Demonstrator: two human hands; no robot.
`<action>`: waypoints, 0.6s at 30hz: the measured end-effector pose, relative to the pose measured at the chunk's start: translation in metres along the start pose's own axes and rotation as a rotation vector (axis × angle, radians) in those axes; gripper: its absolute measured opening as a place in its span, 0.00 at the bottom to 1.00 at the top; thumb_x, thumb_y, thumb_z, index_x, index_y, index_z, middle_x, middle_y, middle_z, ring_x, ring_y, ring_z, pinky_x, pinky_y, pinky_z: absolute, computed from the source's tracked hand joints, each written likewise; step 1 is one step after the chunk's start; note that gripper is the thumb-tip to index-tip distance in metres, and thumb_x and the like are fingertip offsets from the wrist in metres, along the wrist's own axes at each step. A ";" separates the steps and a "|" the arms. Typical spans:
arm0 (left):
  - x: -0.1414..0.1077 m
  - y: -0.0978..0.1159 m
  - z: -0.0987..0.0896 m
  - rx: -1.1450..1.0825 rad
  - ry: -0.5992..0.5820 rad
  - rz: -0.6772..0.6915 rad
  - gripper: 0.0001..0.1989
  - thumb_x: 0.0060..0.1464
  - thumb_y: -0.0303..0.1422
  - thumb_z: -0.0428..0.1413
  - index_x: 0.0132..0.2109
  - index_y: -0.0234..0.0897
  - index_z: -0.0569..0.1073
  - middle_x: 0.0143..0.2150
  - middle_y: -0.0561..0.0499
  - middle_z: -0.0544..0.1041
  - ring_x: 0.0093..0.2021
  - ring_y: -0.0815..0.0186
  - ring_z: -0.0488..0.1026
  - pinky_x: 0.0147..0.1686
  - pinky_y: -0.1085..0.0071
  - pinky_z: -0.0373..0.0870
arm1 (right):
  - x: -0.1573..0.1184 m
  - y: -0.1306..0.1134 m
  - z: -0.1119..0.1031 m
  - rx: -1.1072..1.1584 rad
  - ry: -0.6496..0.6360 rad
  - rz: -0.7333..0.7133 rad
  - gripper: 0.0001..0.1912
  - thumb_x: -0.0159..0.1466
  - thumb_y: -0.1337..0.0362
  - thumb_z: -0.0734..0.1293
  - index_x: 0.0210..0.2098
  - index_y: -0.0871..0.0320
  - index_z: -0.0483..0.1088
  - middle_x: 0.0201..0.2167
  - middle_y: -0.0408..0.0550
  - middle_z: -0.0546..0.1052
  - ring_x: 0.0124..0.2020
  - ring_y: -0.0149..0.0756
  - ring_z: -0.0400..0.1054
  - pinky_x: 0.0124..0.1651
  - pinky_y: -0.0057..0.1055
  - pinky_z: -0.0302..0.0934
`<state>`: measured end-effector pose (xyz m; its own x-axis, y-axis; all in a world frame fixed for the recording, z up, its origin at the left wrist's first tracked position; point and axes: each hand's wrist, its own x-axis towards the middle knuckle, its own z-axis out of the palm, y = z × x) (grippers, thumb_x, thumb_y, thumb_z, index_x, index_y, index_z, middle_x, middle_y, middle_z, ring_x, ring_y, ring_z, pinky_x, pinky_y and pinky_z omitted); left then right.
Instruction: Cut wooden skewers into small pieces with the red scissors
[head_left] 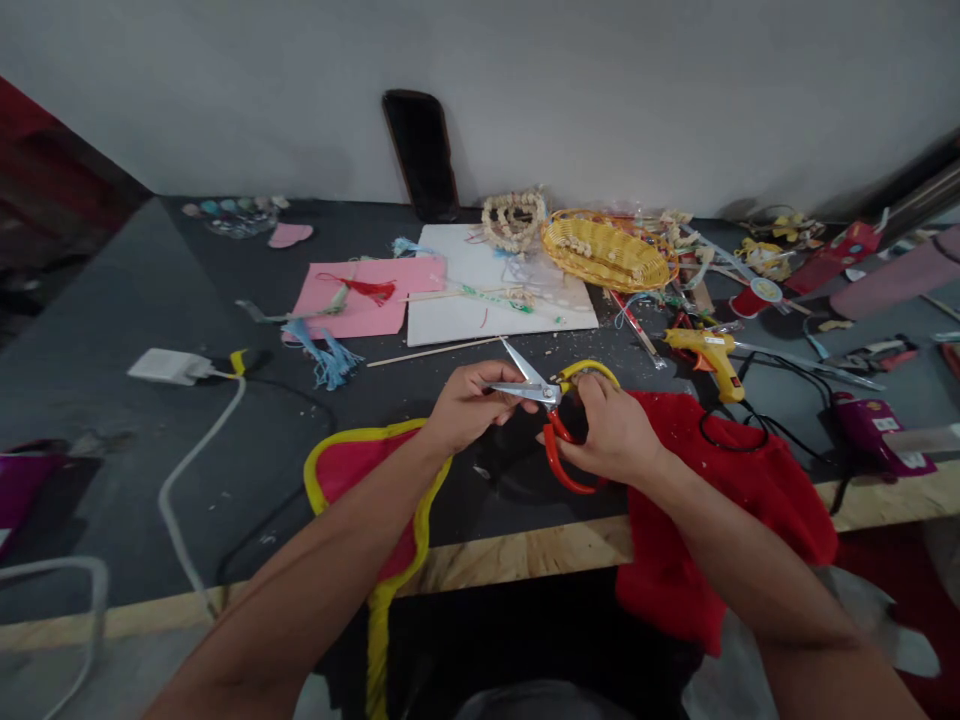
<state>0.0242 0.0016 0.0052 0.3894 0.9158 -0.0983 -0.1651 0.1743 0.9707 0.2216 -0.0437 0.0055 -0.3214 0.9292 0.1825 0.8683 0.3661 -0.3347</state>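
Scissors [536,388] with one red and one yellow handle are held over the dark table, their blades spread and pointing left. My right hand [615,430] grips the handles. At the blades, my left hand [476,405] has its fingers pinched together; whatever is between them is too small to make out. Under my left forearm lies a pink, yellow-edged piece [360,465]. A red cloth [720,490] hangs over the table's front edge beneath my right forearm. Beyond my hands, a thin wooden stick [431,352] rests near a white board [457,325].
Pink paper [390,320] with tassels lies beyond my left hand. A yellow basket [607,262] stands at the back. To the right are a yellow glue gun [709,358] and a thread spool [756,297]. A phone [422,155] leans on the wall; a charger [171,366] sits left.
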 end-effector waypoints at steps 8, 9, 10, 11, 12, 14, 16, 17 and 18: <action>-0.002 -0.001 -0.001 0.033 0.018 0.029 0.09 0.42 0.31 0.65 0.29 0.32 0.74 0.24 0.50 0.79 0.16 0.77 0.63 0.17 0.79 0.58 | 0.003 0.005 -0.001 -0.014 0.050 -0.083 0.31 0.57 0.44 0.65 0.48 0.63 0.61 0.42 0.61 0.72 0.48 0.54 0.68 0.48 0.49 0.66; -0.002 0.000 -0.001 0.045 0.006 0.026 0.08 0.43 0.31 0.64 0.29 0.32 0.74 0.24 0.50 0.78 0.16 0.77 0.63 0.17 0.79 0.58 | 0.003 0.006 -0.001 -0.010 0.045 -0.094 0.31 0.56 0.44 0.66 0.48 0.63 0.61 0.42 0.61 0.71 0.48 0.55 0.67 0.48 0.50 0.66; -0.002 0.000 -0.001 0.056 -0.006 0.025 0.08 0.44 0.32 0.64 0.29 0.32 0.74 0.24 0.50 0.78 0.15 0.77 0.62 0.17 0.79 0.57 | 0.003 0.006 -0.001 -0.004 0.042 -0.101 0.32 0.56 0.45 0.66 0.48 0.63 0.61 0.43 0.61 0.71 0.48 0.55 0.66 0.49 0.51 0.66; -0.003 0.000 -0.002 0.064 -0.015 0.023 0.08 0.45 0.33 0.64 0.29 0.32 0.74 0.23 0.50 0.78 0.15 0.78 0.62 0.16 0.79 0.57 | 0.004 0.006 -0.001 0.004 0.039 -0.106 0.32 0.56 0.45 0.66 0.48 0.63 0.60 0.43 0.61 0.71 0.48 0.56 0.66 0.49 0.51 0.65; -0.003 0.001 -0.002 0.070 -0.024 0.019 0.09 0.46 0.33 0.63 0.28 0.31 0.74 0.23 0.49 0.78 0.15 0.78 0.61 0.16 0.79 0.56 | 0.004 0.007 -0.001 0.015 0.036 -0.111 0.31 0.56 0.45 0.67 0.48 0.63 0.60 0.43 0.61 0.71 0.48 0.56 0.66 0.49 0.52 0.65; -0.002 0.001 -0.002 0.074 -0.035 0.010 0.10 0.47 0.35 0.63 0.28 0.31 0.74 0.23 0.49 0.78 0.15 0.78 0.61 0.16 0.79 0.55 | 0.004 0.007 0.000 0.038 0.031 -0.118 0.31 0.56 0.45 0.67 0.48 0.62 0.60 0.43 0.60 0.70 0.48 0.55 0.66 0.48 0.52 0.65; -0.002 0.002 -0.001 0.069 -0.039 0.000 0.09 0.46 0.34 0.63 0.28 0.31 0.74 0.22 0.49 0.77 0.15 0.78 0.60 0.16 0.79 0.55 | 0.004 0.007 0.002 0.057 0.026 -0.122 0.31 0.56 0.46 0.67 0.49 0.62 0.60 0.43 0.60 0.70 0.48 0.55 0.66 0.49 0.52 0.66; -0.002 0.003 -0.001 0.061 -0.041 -0.005 0.09 0.45 0.33 0.63 0.28 0.31 0.74 0.22 0.49 0.77 0.15 0.78 0.60 0.16 0.79 0.54 | 0.003 0.007 0.003 0.062 0.025 -0.117 0.31 0.56 0.47 0.67 0.49 0.63 0.59 0.43 0.61 0.70 0.48 0.55 0.66 0.49 0.52 0.65; -0.002 0.004 0.000 0.048 -0.042 -0.008 0.08 0.44 0.32 0.63 0.28 0.31 0.74 0.22 0.50 0.77 0.15 0.78 0.59 0.16 0.79 0.54 | 0.003 0.006 0.004 0.062 0.026 -0.108 0.31 0.56 0.47 0.67 0.50 0.63 0.59 0.43 0.62 0.70 0.48 0.55 0.66 0.50 0.52 0.65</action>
<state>0.0224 0.0003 0.0087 0.4285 0.8982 -0.0980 -0.1183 0.1633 0.9795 0.2247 -0.0383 0.0006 -0.4017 0.8827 0.2440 0.8035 0.4675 -0.3685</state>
